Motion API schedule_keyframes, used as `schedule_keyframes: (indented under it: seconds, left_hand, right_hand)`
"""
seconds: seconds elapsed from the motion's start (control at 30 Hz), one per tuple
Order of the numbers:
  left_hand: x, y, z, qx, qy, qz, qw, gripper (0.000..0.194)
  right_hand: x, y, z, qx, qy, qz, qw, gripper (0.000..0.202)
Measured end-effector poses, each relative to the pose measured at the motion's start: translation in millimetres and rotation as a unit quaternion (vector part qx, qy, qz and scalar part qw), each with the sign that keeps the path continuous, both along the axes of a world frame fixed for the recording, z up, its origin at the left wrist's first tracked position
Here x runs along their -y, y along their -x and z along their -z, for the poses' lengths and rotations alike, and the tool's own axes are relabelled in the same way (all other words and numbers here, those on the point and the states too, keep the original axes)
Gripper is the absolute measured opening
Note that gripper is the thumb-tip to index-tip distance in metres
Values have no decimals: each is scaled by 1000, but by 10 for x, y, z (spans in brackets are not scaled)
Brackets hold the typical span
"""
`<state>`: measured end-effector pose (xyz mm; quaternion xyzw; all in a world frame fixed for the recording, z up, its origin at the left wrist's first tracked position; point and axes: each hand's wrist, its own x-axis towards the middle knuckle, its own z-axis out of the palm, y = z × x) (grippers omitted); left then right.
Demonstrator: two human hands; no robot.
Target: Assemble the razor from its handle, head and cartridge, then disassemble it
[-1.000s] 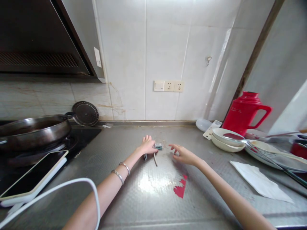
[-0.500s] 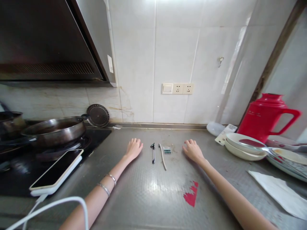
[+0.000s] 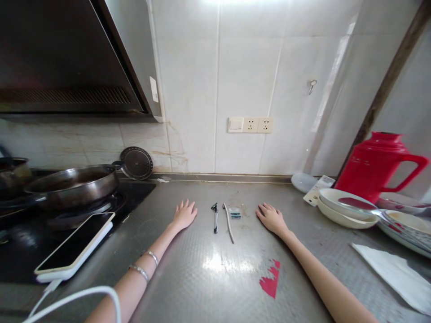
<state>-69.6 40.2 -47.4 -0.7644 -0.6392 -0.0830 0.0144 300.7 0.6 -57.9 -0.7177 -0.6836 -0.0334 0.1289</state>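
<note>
My left hand [image 3: 184,215] lies palm down on the metal counter [image 3: 188,278], fingers spread, holding nothing. Palm down at the right, my right hand [image 3: 271,218] rests with its fingers slightly apart and nothing in it. Between the hands is a small razor [image 3: 215,218] with a dark head, nearest to my left hand. Beside it lies a thin pale stick [image 3: 229,224]. A small clear pack with dark green pieces [image 3: 235,215] sits right of the stick, towards my right hand.
A phone [image 3: 76,244] with a white cable and a steel pan [image 3: 76,184] are on the stove at left. At right stand a red thermos [image 3: 373,168], stacked bowls [image 3: 343,217] and a white sheet [image 3: 390,271]. A torn red patch [image 3: 271,281] marks the counter.
My left hand has shifted slightly left and down, and its fingers are more spread. My right hand has stayed almost in place. The view has moved a little.
</note>
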Motion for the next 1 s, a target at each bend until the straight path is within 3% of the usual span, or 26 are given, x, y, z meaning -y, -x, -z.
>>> schedule_keyframes:
  seconds: [0.5,0.6,0.67,0.73,0.87,1.0]
  left_hand:
    - [49,-11,-60,18,-8,-5,1000,50]
    - [118,-47,-167,48,-45,45,997,41]
    - [179,-114,-256,80,-70,107,989,33]
    - [239,-227,-332,113,-76,119,983,27]
    - [314,-539,-393,131,20,105,986,27]
    - [313,-806,-379,90,34,43,994,32]
  right_hand:
    - [14,1,-29,-1,-3,3,1000,44]
    - [22,3,-37,-3,-10,2,1000,45]
    - [21,2,-35,-3,-12,2,1000,44]
    - [18,-1,-30,-4,-12,3,1000,44]
    - [14,-5,-24,-4,-18,1,1000,44]
    - [21,-5,-35,-3,-18,-3,1000,44]
